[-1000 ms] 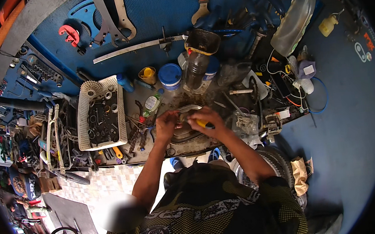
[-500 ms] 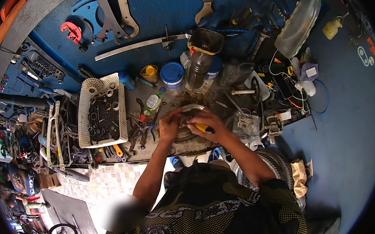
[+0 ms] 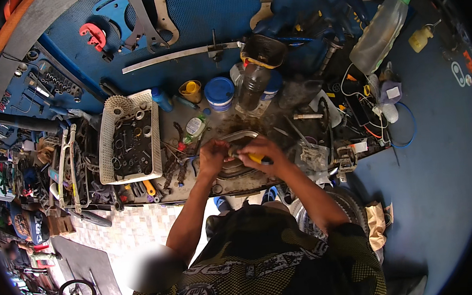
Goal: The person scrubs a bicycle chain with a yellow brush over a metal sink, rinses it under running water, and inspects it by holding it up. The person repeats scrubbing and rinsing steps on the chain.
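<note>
With both hands closed, the left hand (image 3: 213, 157) on a metal ring (image 3: 236, 154) and the right hand (image 3: 258, 148) on a yellow-handled tool (image 3: 257, 158), a slip could jab fingers.

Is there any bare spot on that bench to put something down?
Hardly. The workbench is crowded: the white basket of parts sits left, bottles and tubs stand behind, cables and small parts lie right. The left hand and right hand fill the middle, over a curved metal part. Only a thin strip by the front edge looks partly bare.

cluttered workbench (image 3: 233, 187), white parts basket (image 3: 129, 137), blue tub (image 3: 219, 93), clear plastic bottle (image 3: 252, 88), yellow cup (image 3: 190, 90), curved metal rim (image 3: 237, 167)
</note>
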Available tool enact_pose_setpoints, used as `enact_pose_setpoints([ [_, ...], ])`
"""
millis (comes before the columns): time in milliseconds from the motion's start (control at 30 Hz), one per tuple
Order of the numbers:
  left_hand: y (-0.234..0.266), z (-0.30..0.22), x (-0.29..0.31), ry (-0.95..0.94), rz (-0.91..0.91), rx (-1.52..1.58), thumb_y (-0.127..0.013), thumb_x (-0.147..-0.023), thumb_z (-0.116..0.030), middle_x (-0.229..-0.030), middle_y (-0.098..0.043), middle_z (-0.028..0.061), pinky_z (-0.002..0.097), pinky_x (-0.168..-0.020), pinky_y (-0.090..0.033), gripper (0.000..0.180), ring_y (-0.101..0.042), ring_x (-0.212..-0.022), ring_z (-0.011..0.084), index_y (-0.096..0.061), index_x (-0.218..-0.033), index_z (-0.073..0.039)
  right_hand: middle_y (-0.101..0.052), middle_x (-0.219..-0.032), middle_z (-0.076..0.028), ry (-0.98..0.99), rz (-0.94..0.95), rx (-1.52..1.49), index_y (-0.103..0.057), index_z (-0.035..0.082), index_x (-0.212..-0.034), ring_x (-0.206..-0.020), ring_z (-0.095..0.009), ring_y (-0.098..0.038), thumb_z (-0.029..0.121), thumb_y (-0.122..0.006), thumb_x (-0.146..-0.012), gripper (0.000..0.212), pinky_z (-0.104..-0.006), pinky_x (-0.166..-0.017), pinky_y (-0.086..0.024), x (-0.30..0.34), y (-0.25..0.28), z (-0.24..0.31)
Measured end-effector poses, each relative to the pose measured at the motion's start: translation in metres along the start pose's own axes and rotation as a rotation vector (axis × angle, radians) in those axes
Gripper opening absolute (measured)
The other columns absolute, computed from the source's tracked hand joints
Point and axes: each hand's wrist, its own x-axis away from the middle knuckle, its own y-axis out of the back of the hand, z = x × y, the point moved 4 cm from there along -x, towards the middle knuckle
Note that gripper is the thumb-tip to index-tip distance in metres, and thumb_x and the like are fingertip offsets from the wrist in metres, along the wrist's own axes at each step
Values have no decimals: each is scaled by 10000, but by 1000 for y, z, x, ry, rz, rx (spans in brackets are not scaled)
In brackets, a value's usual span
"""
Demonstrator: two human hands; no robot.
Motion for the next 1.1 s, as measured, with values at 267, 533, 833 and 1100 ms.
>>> enact_pose_setpoints([
  [267, -1, 3, 0, -21, 30, 232, -648, -1040, -74, -1033, -707, 114, 345, -737, -658, 154, -759, -876, 225, -635, -1141, 41, -711, -868, -79, -140, 163, 408, -775, 119, -973, -891, -282, -676, 247, -809, -892, 155, -410, -805, -542, 24, -1, -34],
  [533, -7, -1, 5, -65, -26, 42, -623, -1014, -72, -1055, -715, 110, 325, -756, -647, 231, -743, -829, 183, -653, -1212, 45, -751, -961, -103, -24, 53, 4, -779, 79, -1028, -919, -282, -692, 193, -819, -900, 175, -414, -882, -519, 15, -7, -1],
  [833, -10, 0, 5, -10, 21, 75, -603, -1016, -6, -928, -700, 92, 321, -672, -660, 189, -737, -801, 174, -681, -1177, 53, -754, -970, -102, 15, 33, 42, -765, 76, -1047, -907, -292, -695, 119, -815, -899, 161, -413, -864, -521, 11, 3, 2],
  [1100, -8, 6, 0, 75, 59, 36, -628, -1067, -102, -980, -709, 102, 324, -660, -663, 238, -750, -776, 194, -696, -1236, 51, -732, -922, -108, -61, 22, 83, -763, 65, -1021, -906, -296, -683, 192, -820, -901, 183, -392, -876, -510, 9, 3, -24],
])
